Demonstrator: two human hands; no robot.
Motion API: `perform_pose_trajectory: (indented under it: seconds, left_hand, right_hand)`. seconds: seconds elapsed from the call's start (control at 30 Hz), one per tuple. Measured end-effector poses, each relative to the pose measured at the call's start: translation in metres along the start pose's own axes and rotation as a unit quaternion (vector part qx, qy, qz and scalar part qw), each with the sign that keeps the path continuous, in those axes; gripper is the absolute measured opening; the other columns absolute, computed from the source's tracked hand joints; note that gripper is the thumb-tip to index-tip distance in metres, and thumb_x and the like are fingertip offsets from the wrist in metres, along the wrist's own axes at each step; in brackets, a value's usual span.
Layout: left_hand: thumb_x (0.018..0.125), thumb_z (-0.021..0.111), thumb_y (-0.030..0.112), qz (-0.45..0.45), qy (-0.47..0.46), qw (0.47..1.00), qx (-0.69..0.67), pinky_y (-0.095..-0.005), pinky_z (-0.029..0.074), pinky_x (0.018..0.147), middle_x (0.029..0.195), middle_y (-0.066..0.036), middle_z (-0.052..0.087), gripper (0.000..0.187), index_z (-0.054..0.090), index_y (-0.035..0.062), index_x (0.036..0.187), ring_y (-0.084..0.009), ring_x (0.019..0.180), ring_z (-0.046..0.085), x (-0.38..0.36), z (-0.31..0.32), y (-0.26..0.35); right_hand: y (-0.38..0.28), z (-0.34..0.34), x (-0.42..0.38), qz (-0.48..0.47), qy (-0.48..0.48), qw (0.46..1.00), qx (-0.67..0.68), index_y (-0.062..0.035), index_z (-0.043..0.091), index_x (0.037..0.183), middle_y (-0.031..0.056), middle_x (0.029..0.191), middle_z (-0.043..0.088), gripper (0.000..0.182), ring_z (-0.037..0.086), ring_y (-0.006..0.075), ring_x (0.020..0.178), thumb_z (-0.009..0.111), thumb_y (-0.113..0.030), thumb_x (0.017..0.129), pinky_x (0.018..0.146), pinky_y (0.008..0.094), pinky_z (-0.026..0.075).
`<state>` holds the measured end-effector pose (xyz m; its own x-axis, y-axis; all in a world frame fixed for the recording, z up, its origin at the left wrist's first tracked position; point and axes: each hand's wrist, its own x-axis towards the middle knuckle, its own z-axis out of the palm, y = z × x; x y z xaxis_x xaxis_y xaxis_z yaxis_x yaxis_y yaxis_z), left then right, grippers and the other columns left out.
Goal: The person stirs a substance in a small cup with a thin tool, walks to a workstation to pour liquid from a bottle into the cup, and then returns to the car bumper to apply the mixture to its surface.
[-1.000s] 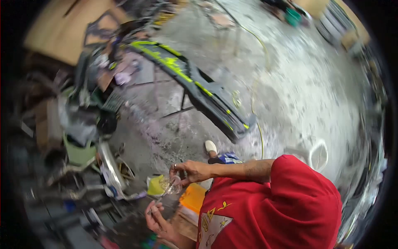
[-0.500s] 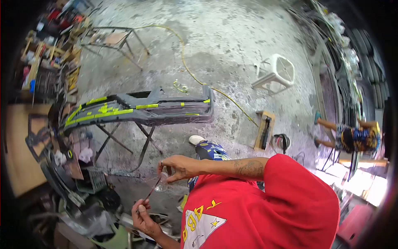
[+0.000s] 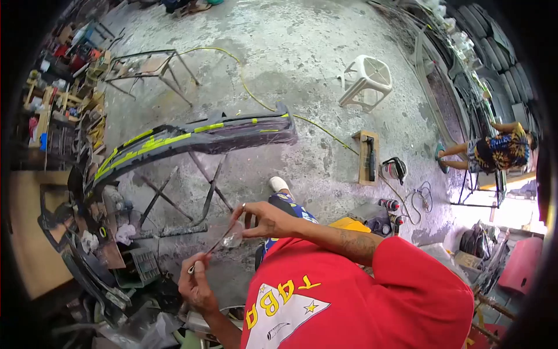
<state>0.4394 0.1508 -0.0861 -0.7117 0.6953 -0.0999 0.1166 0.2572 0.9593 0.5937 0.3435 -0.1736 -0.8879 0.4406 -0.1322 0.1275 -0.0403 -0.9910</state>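
Observation:
My right hand [image 3: 264, 221] is closed round the rim of a small clear plastic cup [image 3: 233, 237], its fingers reaching over the top. In my left hand [image 3: 197, 285], lower in the view, a thin dark stick [image 3: 218, 242] is pinched near one end. Its other end slants up to the cup, where it overlaps the clear wall. Beyond both hands, a long grey car bumper [image 3: 232, 139] with yellow-green tape strips lies across a stand with crossed metal legs [image 3: 210, 192].
A white plastic stool [image 3: 367, 81] and a wooden tool box [image 3: 367, 157] stand on the concrete floor. A yellow hose [image 3: 247, 87] runs behind the bumper. Another person [image 3: 500, 152] stands at the right by a rack. Cluttered shelves [image 3: 64, 99] line the left side.
The view has tilted, so the bumper and stool sit higher and more floor shows at right. Both hands keep their hold on the cup and stick. The other person's arm has shifted.

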Motion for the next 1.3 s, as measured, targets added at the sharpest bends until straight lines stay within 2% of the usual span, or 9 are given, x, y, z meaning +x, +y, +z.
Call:
perform_pose_trajectory:
  seconds: [0.17,0.27,0.33,0.43,0.67,0.8,0.97,1.03,1.3]
  left_hand:
    - [0.095,0.057,-0.001,0.057,-0.024,0.998,0.017,-0.0293,0.053,0.078,0.094,-0.011,0.070,0.014,0.069,-0.0044,0.103,-0.0185,0.087,0.068,0.009,-0.034,-0.004]
    - [0.094,0.058,0.002,0.093,0.017,0.994,0.052,-0.0308,0.053,0.077,0.094,-0.012,0.072,0.015,0.070,-0.0015,0.104,-0.0194,0.087,0.068,0.025,-0.058,-0.011]
    - [0.094,0.059,0.005,0.094,-0.038,0.992,0.069,-0.0327,0.052,0.077,0.095,-0.012,0.073,0.016,0.070,0.0004,0.104,-0.0218,0.088,0.069,0.035,-0.071,-0.009]
    - [0.095,0.059,0.008,0.055,0.036,0.997,0.047,-0.0341,0.053,0.078,0.095,-0.012,0.073,0.016,0.070,0.0014,0.105,-0.0239,0.089,0.069,0.050,-0.089,-0.010]
    - [0.096,0.058,0.009,0.116,0.063,0.984,0.118,-0.0332,0.053,0.081,0.096,-0.012,0.073,0.018,0.070,-0.0007,0.106,-0.0203,0.090,0.070,0.067,-0.144,-0.019]
    - [0.097,0.058,0.011,0.084,0.085,0.991,0.053,-0.0326,0.053,0.080,0.097,-0.012,0.073,0.020,0.069,-0.0007,0.108,-0.0201,0.088,0.069,0.065,-0.163,-0.017]
    - [0.099,0.057,0.012,0.044,0.077,0.996,0.014,-0.0305,0.054,0.076,0.098,-0.011,0.073,0.021,0.069,0.0002,0.112,-0.0185,0.085,0.069,0.064,-0.204,-0.036]
    - [0.098,0.057,0.012,0.048,0.058,0.997,0.035,-0.0315,0.054,0.075,0.098,-0.012,0.073,0.021,0.069,0.0004,0.111,-0.0206,0.087,0.069,0.063,-0.227,-0.043]
    - [0.096,0.058,0.008,0.076,0.000,0.996,0.042,-0.0318,0.055,0.074,0.097,-0.012,0.073,0.018,0.070,0.0006,0.107,-0.0224,0.085,0.070,0.056,-0.333,-0.085]
  right_hand:
    - [0.000,0.030,0.012,0.019,0.014,1.000,-0.002,-0.0079,0.064,0.115,0.0065,0.081,0.068,0.039,0.063,0.0099,0.065,0.082,-0.015,0.081,0.057,0.0279,0.050]
    - [0.006,0.048,0.040,-0.041,0.005,0.999,0.012,-0.0074,0.064,0.116,0.0043,0.081,0.068,0.041,0.064,0.0098,0.065,0.083,-0.012,0.080,0.057,0.0271,0.050]
    - [-0.006,0.052,0.062,0.086,0.000,0.996,-0.001,-0.0056,0.065,0.116,0.0020,0.101,0.071,0.039,0.062,0.0065,0.076,0.082,-0.010,0.081,0.064,0.0241,0.050]
    - [0.002,0.067,0.105,0.003,-0.012,0.999,-0.049,-0.0057,0.064,0.115,0.0046,0.081,0.068,0.041,0.064,0.0108,0.066,0.082,-0.013,0.078,0.058,0.0251,0.051]
    - [-0.024,0.108,0.175,0.031,-0.096,0.994,-0.043,-0.0050,0.066,0.114,0.0043,0.084,0.067,0.041,0.066,0.0120,0.068,0.083,-0.017,0.079,0.057,0.0262,0.052]
    - [-0.026,0.128,0.195,-0.018,-0.128,0.989,-0.071,-0.0053,0.065,0.114,0.0036,0.085,0.066,0.039,0.065,0.0117,0.069,0.082,-0.018,0.081,0.058,0.0261,0.052]
    - [-0.032,0.161,0.204,0.017,-0.095,0.991,-0.094,-0.0051,0.067,0.112,0.0019,0.099,0.071,0.040,0.062,0.0093,0.077,0.084,-0.019,0.078,0.064,0.0256,0.051]
    - [-0.032,0.181,0.202,-0.021,-0.085,0.993,-0.077,-0.0045,0.063,0.115,0.0057,0.084,0.069,0.042,0.065,0.0116,0.068,0.082,-0.018,0.080,0.059,0.0266,0.051]
    - [-0.026,0.298,0.188,0.060,0.003,0.996,-0.058,-0.0037,0.063,0.115,0.0052,0.084,0.068,0.046,0.064,0.0110,0.069,0.085,-0.023,0.080,0.060,0.0266,0.050]
